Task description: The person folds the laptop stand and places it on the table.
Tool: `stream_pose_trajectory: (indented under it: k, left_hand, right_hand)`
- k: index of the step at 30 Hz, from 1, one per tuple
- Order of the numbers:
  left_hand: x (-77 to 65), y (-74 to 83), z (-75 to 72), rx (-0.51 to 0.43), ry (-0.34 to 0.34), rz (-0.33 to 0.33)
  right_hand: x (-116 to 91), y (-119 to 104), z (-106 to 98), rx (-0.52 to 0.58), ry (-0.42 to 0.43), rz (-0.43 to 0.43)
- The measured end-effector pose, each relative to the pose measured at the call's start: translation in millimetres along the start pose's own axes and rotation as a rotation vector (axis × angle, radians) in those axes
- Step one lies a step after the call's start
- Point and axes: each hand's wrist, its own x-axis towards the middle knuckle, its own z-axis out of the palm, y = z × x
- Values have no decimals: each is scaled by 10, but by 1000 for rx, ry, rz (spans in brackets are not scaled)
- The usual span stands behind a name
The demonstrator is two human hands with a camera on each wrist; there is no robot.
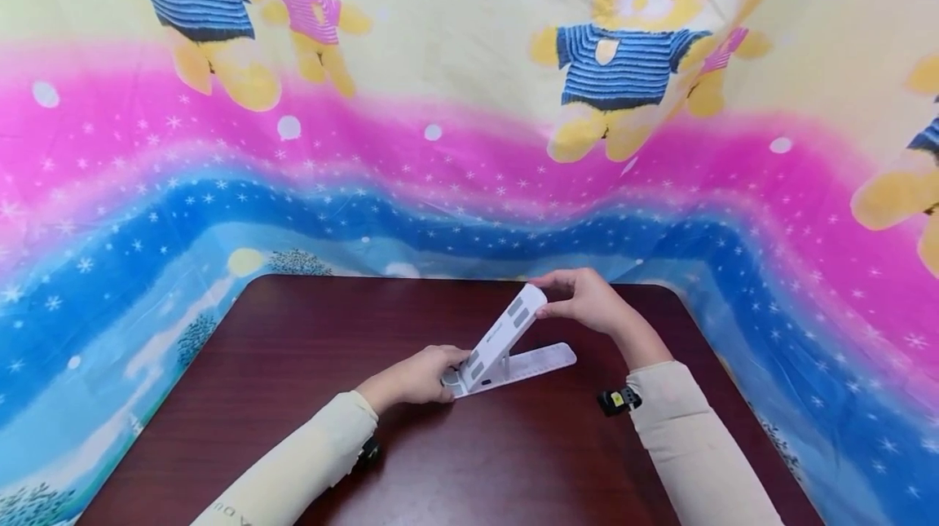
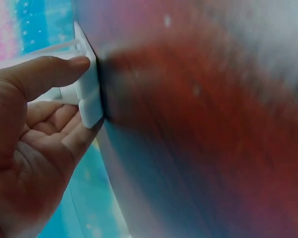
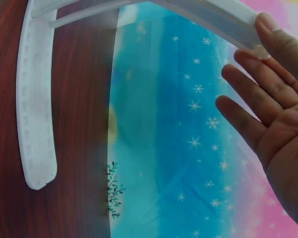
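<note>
A white folding laptop stand [image 1: 506,330] stands on the table, its grey-padded upper arm tilted up and its notched base bar [image 3: 37,109] lying along the wood. A thin strut props the two apart. At the low hinge end, my left hand [image 1: 425,375] grips the stand, with the thumb on one side and fingers on the other, as the left wrist view also shows. My right hand [image 1: 587,302] pinches the raised tip of the upper arm between thumb and index finger. In the right wrist view the other fingers [image 3: 243,116] extend away from the stand.
The dark reddish-brown table [image 1: 308,330] has rounded far corners. Behind and beside it hangs a cloth [image 1: 440,151] printed with bears and snowflakes. Small black devices [image 1: 616,401] are strapped at both wrists.
</note>
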Motion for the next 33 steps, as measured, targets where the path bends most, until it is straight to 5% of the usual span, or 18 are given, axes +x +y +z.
stream_pose_trajectory:
  k: [15, 26, 33]
  left_hand:
    - [49, -97, -127, -36, -33, 22]
    - [89, -116, -106, -57, -52, -54]
    - [144, -22, -122, -160, 28, -46]
  right_hand:
    - [-146, -41, 81, -43, 92, 18]
    - [-237, 6, 163, -100, 152, -16]
    - [-274, 131, 168, 8, 124, -42]
